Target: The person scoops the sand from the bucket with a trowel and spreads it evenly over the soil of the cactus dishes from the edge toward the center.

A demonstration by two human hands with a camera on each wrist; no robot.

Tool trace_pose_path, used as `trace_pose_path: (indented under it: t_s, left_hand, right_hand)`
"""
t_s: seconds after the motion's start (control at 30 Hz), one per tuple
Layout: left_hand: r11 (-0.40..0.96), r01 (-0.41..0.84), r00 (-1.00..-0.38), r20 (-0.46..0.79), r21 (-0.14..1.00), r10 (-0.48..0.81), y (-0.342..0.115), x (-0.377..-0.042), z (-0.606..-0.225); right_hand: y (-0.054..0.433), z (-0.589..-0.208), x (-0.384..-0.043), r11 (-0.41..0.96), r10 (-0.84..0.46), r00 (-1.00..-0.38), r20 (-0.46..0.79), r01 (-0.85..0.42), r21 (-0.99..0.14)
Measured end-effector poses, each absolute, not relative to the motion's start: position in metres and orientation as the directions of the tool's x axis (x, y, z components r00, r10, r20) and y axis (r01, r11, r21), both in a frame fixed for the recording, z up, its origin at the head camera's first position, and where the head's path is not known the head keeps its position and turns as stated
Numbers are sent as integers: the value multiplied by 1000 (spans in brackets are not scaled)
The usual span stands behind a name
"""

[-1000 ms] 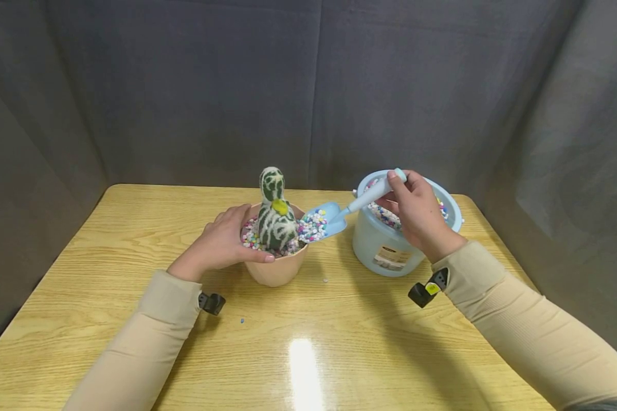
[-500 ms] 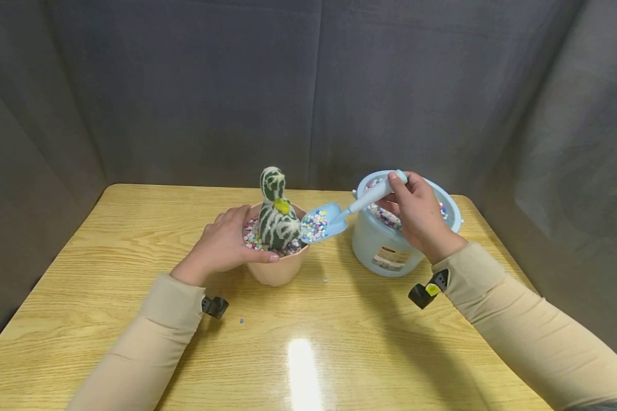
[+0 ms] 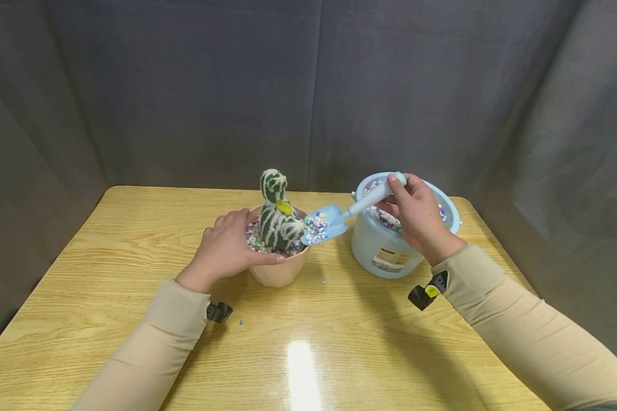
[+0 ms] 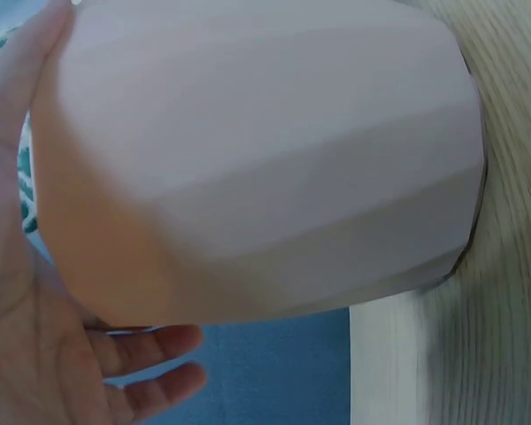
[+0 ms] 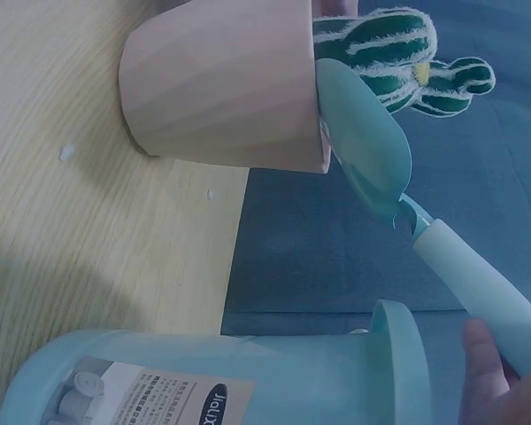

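Note:
My left hand point(image 3: 228, 246) grips the near-left rim of a peach flowerpot point(image 3: 276, 273), thumb along the front. In the pot a green-and-white striped cactus point(image 3: 276, 227) with a yellow flower stands among multicoloured pebbles point(image 3: 255, 241). My right hand point(image 3: 420, 217) holds a light-blue hand trowel point(image 3: 375, 197) near the end of its handle. Pebbles point(image 3: 316, 226) lie in the trowel's blade, whose tip is over the pot's right rim beside the cactus. From the right wrist, the underside of the trowel blade point(image 5: 368, 142) shows against the rim.
Right of the pot stands a light-blue bucket point(image 3: 365, 251) of similar pebbles, partly behind my right hand. Single stray pebbles, one blue point(image 3: 241, 322) and one white point(image 3: 324, 281), lie on the wooden table point(image 3: 133, 240). Dark grey curtains point(image 3: 211, 97) enclose the back and sides.
Fewer pebbles lie in the trowel blade than a second ago. My left hand has shifted slightly right with the pot and cactus. The right hand stays almost still.

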State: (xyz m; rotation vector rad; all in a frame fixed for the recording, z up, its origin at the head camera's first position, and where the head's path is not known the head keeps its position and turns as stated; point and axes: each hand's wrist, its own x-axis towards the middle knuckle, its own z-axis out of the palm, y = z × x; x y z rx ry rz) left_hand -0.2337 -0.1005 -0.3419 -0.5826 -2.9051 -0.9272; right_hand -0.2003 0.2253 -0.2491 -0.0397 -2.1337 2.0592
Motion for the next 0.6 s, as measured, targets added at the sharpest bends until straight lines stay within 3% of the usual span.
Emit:
trace_pose_path:
  t_s: [0.27,0.6]
  left_hand:
    - [722,361,-919,92,591,384,-108,-240,-333]
    - [651,473,-841,85,594,534,-127,-265,-319]
  right_hand:
    - [226,-248,-199,38,141,-986,84,-79,-996]
    - [227,-249,-200,37,143,-984,103,-99,-994]
